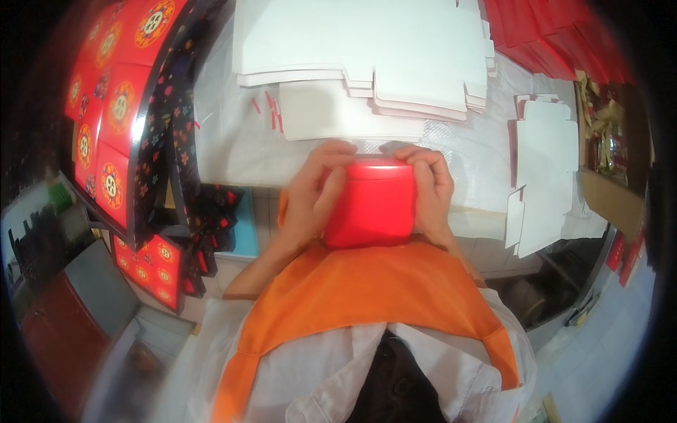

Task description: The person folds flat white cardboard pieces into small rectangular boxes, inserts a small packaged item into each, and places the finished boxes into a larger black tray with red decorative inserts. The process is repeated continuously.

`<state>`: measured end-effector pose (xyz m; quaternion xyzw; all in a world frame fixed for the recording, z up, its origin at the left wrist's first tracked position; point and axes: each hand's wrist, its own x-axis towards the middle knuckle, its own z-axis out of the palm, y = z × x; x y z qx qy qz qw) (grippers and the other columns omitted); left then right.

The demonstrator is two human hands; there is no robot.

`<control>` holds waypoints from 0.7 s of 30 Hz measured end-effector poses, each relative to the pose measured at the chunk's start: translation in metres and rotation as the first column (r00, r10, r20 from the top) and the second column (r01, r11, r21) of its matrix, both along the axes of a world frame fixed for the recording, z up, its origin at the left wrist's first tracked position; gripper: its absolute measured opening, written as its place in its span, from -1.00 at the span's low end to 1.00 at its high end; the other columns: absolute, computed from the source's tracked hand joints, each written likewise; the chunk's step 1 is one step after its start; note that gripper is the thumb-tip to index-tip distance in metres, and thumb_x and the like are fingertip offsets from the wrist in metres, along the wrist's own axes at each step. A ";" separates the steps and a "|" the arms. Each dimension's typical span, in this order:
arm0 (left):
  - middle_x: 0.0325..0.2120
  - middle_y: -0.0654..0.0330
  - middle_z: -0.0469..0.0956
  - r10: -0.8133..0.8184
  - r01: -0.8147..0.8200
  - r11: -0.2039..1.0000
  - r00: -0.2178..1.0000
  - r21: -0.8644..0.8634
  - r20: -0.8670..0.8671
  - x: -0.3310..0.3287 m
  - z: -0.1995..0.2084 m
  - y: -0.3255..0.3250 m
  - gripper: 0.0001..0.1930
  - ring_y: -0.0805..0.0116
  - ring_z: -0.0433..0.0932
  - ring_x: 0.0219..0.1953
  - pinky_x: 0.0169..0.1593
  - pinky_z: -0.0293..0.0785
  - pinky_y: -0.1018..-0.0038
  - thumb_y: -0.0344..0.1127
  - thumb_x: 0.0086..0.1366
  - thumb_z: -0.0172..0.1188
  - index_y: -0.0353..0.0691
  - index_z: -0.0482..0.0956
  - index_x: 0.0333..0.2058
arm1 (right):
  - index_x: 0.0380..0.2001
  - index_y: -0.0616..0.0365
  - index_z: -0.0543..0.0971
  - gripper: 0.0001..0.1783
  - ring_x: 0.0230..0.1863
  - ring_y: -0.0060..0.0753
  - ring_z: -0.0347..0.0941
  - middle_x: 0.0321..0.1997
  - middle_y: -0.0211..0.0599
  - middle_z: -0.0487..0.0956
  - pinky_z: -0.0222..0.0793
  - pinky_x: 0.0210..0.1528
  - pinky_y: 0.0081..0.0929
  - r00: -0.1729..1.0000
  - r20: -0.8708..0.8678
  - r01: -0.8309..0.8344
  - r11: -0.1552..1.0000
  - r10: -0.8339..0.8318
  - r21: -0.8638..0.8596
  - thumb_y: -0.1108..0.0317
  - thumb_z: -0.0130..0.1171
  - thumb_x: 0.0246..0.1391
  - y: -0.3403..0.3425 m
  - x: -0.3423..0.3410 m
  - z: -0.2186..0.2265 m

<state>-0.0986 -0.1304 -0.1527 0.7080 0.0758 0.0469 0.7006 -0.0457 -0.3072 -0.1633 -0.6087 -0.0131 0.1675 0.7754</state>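
Note:
A plain, glossy red box, seemingly of folded card, is held upright close against the front of my orange apron. My left hand grips its left side, with the fingers curled over the far top edge. On the right side my right hand holds it the same way, thumb and fingers bent at the top corner. The box's far side and underside are hidden. Just beyond my fingers lies a stack of flat white die-cut card blanks on the table.
Thin red strips lie on the white plastic-covered table. More white blanks hang over its right edge. Patterned red boxes are stacked at left, plain red ones at far right. A brown carton stands at right.

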 end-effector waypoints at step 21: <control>-0.06 0.09 0.41 0.127 -0.140 0.988 0.979 -0.070 -0.162 -0.003 0.002 -0.006 -0.87 0.37 0.35 0.00 0.08 0.21 0.52 -0.46 0.24 0.01 -0.33 0.45 -0.24 | -0.35 0.26 0.38 -0.87 -0.26 -0.62 0.28 -0.23 -0.29 0.44 0.25 -0.16 -0.64 0.996 -0.072 0.062 0.997 -0.058 0.054 0.46 -0.17 0.18 0.001 0.000 0.003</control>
